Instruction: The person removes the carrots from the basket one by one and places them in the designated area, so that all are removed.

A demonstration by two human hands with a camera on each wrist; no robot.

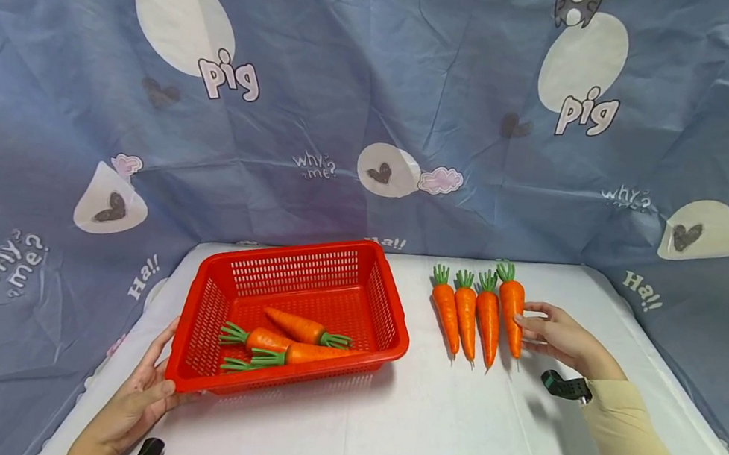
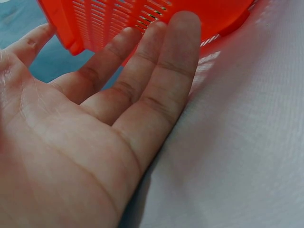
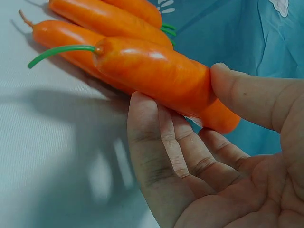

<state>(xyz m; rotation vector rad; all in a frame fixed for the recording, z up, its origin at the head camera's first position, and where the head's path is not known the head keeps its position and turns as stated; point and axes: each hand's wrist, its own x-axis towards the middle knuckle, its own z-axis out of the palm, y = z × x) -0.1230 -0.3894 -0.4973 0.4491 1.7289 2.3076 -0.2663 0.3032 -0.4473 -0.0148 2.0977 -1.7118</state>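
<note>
My right hand (image 1: 558, 336) pinches the rightmost orange carrot (image 1: 512, 308) between thumb and fingers. In the right wrist view this carrot (image 3: 152, 71) overlaps its neighbour, and a thin green strand sticks out from one end. Several carrots (image 1: 466, 310) lie side by side to its left, green tops toward the back. At the front left corner of a red slotted basket (image 1: 393, 336), my left hand (image 1: 132, 400) touches the rim and wall with fingers fairly straight. The left wrist view shows those fingers (image 2: 175, 61) against the basket's outside. Several carrots (image 1: 293, 321) rest inside the basket, partly behind its front wall.
A white cloth (image 1: 442, 439) covers the table. A blue printed curtain (image 1: 325, 103) hangs behind the table and down both sides. Black devices sit on the wrists, one (image 1: 565, 385) near the right sleeve (image 1: 642, 454).
</note>
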